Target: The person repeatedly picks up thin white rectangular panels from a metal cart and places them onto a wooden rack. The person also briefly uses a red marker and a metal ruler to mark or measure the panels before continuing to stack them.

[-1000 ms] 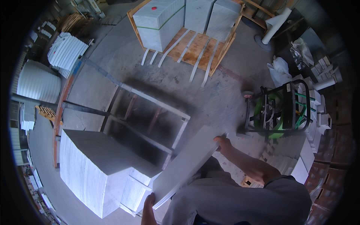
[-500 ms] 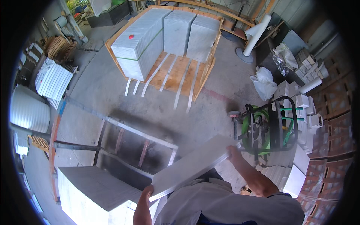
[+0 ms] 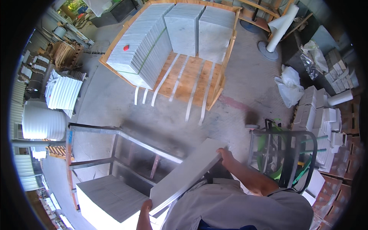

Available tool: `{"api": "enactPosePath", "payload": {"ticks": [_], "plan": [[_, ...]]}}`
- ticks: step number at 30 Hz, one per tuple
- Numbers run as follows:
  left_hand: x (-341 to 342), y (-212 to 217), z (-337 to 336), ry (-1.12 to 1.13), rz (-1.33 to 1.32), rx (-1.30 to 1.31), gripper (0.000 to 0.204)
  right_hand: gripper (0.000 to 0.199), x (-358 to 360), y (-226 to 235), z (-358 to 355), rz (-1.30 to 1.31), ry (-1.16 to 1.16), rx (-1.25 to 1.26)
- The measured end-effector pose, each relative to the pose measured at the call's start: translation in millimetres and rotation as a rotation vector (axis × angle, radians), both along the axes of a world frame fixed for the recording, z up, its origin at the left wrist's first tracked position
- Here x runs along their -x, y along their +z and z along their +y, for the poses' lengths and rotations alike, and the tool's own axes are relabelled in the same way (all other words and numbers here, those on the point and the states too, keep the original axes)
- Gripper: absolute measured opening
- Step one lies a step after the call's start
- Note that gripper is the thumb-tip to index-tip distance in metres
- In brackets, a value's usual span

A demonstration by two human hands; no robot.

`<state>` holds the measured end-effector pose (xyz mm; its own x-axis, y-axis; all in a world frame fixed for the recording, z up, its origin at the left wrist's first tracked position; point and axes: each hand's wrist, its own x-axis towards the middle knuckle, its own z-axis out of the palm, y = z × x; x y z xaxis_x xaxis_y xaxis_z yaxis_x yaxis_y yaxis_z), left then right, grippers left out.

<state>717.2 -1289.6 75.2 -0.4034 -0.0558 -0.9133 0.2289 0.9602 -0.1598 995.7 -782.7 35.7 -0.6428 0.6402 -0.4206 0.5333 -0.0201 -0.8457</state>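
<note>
Both my hands hold a long pale grey stone slab point(image 3: 188, 170) at a slant in front of my body. My left hand point(image 3: 145, 209) is closed on its near left end. My right hand point(image 3: 227, 156) grips the far right end, thumb over the top edge. The slab's layered edge hints at more than one piece, but I cannot tell. Just left of it stands a block of stacked slabs point(image 3: 109, 193), grey on top and bright white on the side. The slab's left end overlaps this block's right edge in view; whether they touch is unclear.
Behind the block is a metal frame point(image 3: 147, 142). Farther off, an open wooden crate point(image 3: 200, 88) holds upright slabs point(image 3: 143, 42) and loose white straps. At right stand a black-handled cart point(image 3: 315, 147), stacked white pieces point(image 3: 306, 109) and a plastic bag point(image 3: 289, 86). A foam roll point(image 3: 42, 120) is at left.
The slab and both hands have shifted slightly left toward the stacked block. The surroundings now sit differently in view, with the crate and cart farther right. My grip stays the same.
</note>
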Motion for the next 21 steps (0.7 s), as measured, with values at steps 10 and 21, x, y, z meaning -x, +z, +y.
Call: {"api": "enactPosePath", "payload": {"ticks": [10,21], "plan": [[15,16,40,0.260,0.203,-0.019,0.050,0.035,195,16,112,0.036,-0.625,0.954],[199,-76,149,0.421,0.109,-0.022,0.051,0.037,349,-74,205,0.173,-0.315,0.550]]}}
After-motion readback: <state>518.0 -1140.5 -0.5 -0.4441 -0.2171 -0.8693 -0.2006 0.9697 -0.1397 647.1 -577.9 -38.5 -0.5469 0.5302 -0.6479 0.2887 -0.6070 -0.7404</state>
